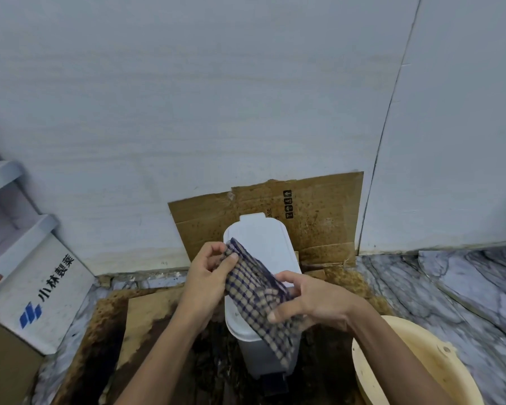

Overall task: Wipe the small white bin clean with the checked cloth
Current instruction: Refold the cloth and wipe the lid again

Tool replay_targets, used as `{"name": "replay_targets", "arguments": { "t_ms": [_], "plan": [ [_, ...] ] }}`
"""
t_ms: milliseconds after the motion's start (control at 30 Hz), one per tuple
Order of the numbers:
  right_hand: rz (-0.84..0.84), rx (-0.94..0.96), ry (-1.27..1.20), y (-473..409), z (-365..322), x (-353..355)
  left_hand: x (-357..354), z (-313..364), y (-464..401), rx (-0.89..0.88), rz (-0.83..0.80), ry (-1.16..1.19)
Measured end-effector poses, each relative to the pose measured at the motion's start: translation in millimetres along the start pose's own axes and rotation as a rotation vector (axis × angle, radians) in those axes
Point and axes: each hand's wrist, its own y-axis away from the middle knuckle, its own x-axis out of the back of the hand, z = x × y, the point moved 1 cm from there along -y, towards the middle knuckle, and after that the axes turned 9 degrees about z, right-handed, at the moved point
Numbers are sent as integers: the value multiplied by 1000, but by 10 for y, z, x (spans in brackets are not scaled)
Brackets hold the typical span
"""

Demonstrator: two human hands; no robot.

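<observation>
Cardboard box point(38, 290) with printed characters is seen at far left. Next, the left hand point(208, 276) is pinching the upper corner of the checked cloth point(260, 296), which is draped across the closed lid of the small white bin point(260, 244). The bin is stood on stained cardboard point(319, 217) against the wall. The right hand point(310, 302) is curled round the cloth's lower part. Cream basin point(415, 369) is at right. Wiping is judged barely begun; lid and sides are left.
</observation>
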Motion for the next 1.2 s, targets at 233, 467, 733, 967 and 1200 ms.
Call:
{"name": "replay_targets", "arguments": {
  "t_ms": [233, 467, 733, 967, 1200],
  "plan": [
    [260, 87, -79, -117, -85, 311, 89, 18, -70, -100, 119, -6],
    [900, 87, 62, -471, 159, 588, 85, -446, -164, -169, 153, -565],
    [734, 641, 471, -372, 14, -149, 92, -553, -253, -68, 227, -490],
    [688, 519, 844, -521, 208, 123, 20, -583, -203, -170, 198, -527],
    [991, 307, 684, -593, 195, 515, 45, -554, -165, -200, 181, -704]
  ]
}}
